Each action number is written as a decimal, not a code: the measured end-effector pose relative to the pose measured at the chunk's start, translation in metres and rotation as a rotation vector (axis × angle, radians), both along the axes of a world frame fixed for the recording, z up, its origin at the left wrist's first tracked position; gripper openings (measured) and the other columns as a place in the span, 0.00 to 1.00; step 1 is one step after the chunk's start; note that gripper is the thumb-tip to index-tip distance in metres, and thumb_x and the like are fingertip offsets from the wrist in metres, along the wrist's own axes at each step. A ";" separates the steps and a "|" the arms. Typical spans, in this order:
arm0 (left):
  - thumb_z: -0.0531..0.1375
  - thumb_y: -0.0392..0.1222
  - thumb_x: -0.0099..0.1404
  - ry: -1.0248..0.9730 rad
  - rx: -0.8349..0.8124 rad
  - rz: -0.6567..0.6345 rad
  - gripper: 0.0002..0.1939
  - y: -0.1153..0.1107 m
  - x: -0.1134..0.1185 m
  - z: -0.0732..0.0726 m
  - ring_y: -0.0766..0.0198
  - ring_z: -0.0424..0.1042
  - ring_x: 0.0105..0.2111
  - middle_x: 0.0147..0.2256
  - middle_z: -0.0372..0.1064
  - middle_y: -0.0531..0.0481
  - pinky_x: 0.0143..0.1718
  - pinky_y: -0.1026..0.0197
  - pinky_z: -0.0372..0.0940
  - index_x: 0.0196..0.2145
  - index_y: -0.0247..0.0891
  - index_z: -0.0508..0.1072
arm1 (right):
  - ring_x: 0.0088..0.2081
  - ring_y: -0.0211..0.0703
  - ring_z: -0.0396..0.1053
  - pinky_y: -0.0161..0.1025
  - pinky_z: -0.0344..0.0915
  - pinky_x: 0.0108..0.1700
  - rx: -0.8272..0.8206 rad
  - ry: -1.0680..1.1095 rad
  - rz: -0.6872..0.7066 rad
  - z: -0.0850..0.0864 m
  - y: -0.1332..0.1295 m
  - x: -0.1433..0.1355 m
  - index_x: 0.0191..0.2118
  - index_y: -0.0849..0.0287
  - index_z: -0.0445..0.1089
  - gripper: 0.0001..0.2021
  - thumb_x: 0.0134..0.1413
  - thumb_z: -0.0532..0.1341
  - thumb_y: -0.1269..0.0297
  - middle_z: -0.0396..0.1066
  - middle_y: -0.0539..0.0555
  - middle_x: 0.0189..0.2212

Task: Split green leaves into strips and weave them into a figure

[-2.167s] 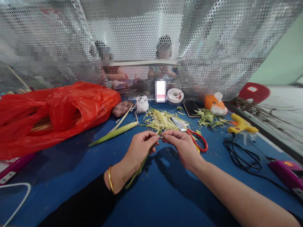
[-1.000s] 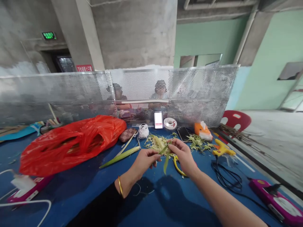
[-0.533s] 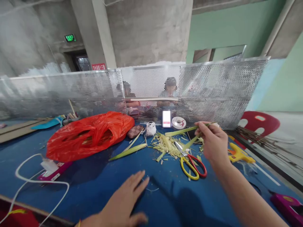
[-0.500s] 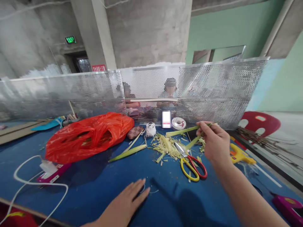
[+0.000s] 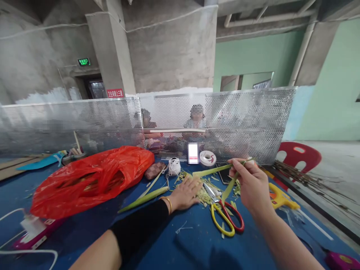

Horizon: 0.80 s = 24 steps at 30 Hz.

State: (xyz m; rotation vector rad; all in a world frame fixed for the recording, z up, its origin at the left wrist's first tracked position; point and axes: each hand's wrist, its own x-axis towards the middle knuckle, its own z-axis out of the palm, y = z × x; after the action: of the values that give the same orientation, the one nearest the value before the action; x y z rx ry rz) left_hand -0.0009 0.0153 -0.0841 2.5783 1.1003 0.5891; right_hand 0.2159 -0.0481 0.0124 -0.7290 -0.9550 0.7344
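My left hand [image 5: 186, 193] lies flat with fingers spread on the heap of pale green leaf scraps [image 5: 204, 195]. In my right hand [image 5: 250, 180], thumb and fingers pinch green leaf strips [image 5: 209, 171]; one end reaches left over the scraps, another hangs down toward the scissors. The scissors [image 5: 223, 217], with one yellow and one red handle, rest between my hands, blades pointing to the scraps. A long green leaf [image 5: 144, 199] lies left of my left hand.
A red plastic bag [image 5: 92, 180] fills the left side. White string [image 5: 174, 166], a patterned pouch [image 5: 154, 170] and a tape roll [image 5: 207, 158] sit behind the scraps. A yellow glue gun [image 5: 282, 197] is at right. Two people are behind the perforated screen [image 5: 174, 108].
My left hand has moved forward from the bare front of the table onto the scraps. My right hand still holds the leaf strips. The camera view has tilted up.
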 end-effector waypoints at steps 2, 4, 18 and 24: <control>0.64 0.47 0.58 -0.121 0.038 0.138 0.28 0.020 0.004 0.011 0.47 0.48 0.66 0.65 0.54 0.38 0.66 0.46 0.35 0.55 0.36 0.70 | 0.24 0.36 0.63 0.36 0.58 0.28 -0.019 0.003 -0.011 -0.002 0.002 0.000 0.31 0.59 0.77 0.09 0.47 0.69 0.59 0.68 0.49 0.21; 0.60 0.50 0.61 -0.272 0.061 0.315 0.25 0.028 0.002 0.024 0.44 0.51 0.64 0.63 0.57 0.35 0.64 0.44 0.40 0.53 0.34 0.72 | 0.24 0.37 0.64 0.37 0.60 0.28 -0.043 0.012 -0.020 -0.003 0.003 -0.001 0.32 0.59 0.77 0.10 0.46 0.69 0.58 0.69 0.50 0.21; 0.68 0.55 0.49 -1.178 -0.569 0.245 0.24 -0.043 0.012 0.100 0.57 0.74 0.41 0.38 0.78 0.43 0.41 0.61 0.64 0.40 0.37 0.80 | 0.24 0.36 0.70 0.31 0.66 0.29 -0.210 0.351 0.308 0.009 0.004 -0.069 0.34 0.61 0.79 0.18 0.32 0.75 0.59 0.77 0.53 0.26; 0.67 0.49 0.52 -1.297 -0.497 0.327 0.14 -0.037 -0.004 0.109 0.65 0.69 0.27 0.25 0.74 0.49 0.33 0.64 0.62 0.30 0.35 0.81 | 0.34 0.45 0.72 0.38 0.67 0.39 -0.215 0.071 0.418 -0.010 0.003 -0.085 0.36 0.59 0.79 0.17 0.45 0.69 0.52 0.77 0.56 0.33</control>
State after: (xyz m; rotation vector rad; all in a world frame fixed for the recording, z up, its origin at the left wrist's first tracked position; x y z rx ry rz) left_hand -0.0050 -0.0222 0.0252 1.1213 0.9316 1.4929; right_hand 0.1308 -0.0451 0.0023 -0.6904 -0.9848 1.2368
